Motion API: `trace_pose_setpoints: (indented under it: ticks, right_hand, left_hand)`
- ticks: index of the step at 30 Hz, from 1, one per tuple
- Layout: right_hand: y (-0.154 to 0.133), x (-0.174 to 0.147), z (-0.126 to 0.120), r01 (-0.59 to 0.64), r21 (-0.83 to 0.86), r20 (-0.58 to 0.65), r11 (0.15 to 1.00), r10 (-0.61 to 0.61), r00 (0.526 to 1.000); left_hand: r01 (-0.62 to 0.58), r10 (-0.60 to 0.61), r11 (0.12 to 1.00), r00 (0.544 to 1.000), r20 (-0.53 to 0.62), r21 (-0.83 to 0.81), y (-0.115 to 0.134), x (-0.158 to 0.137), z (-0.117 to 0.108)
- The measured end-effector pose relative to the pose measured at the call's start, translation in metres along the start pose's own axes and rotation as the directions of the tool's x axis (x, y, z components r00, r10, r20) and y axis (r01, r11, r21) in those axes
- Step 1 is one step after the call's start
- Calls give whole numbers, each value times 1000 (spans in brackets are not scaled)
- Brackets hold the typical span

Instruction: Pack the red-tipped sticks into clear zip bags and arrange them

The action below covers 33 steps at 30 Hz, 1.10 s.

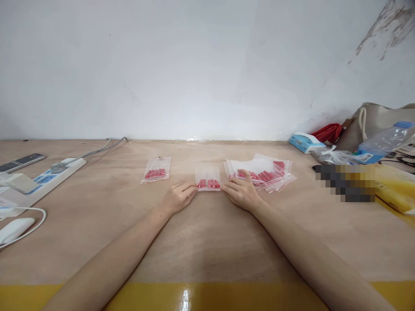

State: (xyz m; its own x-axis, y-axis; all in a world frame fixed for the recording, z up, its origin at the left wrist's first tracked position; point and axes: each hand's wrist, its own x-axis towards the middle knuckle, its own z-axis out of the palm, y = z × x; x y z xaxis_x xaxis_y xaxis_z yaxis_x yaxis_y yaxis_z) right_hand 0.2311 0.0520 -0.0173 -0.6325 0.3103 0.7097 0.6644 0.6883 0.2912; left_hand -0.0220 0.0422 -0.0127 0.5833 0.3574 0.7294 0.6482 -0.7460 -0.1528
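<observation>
A small clear zip bag (208,178) lies flat on the table in front of me. Inside it is a row of several red-ended pieces with thin pale shafts that fan toward the wall. The bag's near left corner is pinched by my left hand (178,196), fingers closed. At the near right corner, my right hand (240,192) grips the bag edge with closed fingers. Just beyond the right hand, several similar bags (264,170) overlap in a loose pile. One more filled bag (156,169) lies by itself to the left.
On the left are a white power strip (69,168) with plugs and cables, and a dark flat device (22,162). A blue tissue box (306,142), a plastic bottle (384,140) and a yellow package (397,188) sit on the right. A white wall (194,69) bounds the table's far edge.
</observation>
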Motion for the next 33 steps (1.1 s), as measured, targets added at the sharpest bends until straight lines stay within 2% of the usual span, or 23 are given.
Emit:
trace_pose_setpoints:
  ticks: [7, 11, 15, 20, 25, 30, 33]
  right_hand:
    - [-17, 13, 0, -7, 14, 14, 1000, 7, 1000]
    - [-27, 19, 3, -5, 31, -2, 999, 5, 1000]
    - [-30, 21, 4, -8, 36, -20, 999, 9, 1000]
    - [-30, 20, 1, -23, 20, -12, 1000, 23, 1000]
    - [-24, 15, -3, -61, 12, -29, 998, 62, 998]
    - [-16, 9, -6, -80, 18, -27, 997, 81, 996]
    - [-11, 5, -9, -108, 15, -47, 994, 109, 993]
  left_hand:
    - [-35, 36, 991, 999, 8, -129, 14, 11, 13]
    - [-45, 45, 988, 999, -6, -151, 20, 14, 16]
    - [-73, 72, 991, 997, -8, -113, 19, 14, 15]
    - [-179, 178, 984, 983, -41, -21, 15, 15, 11]
    - [-202, 206, 978, 976, -68, 50, 9, 15, 6]
    - [-160, 160, 986, 987, 7, 53, 2, 11, 1]
    - [-127, 127, 988, 992, 2, 89, -4, 7, -2]
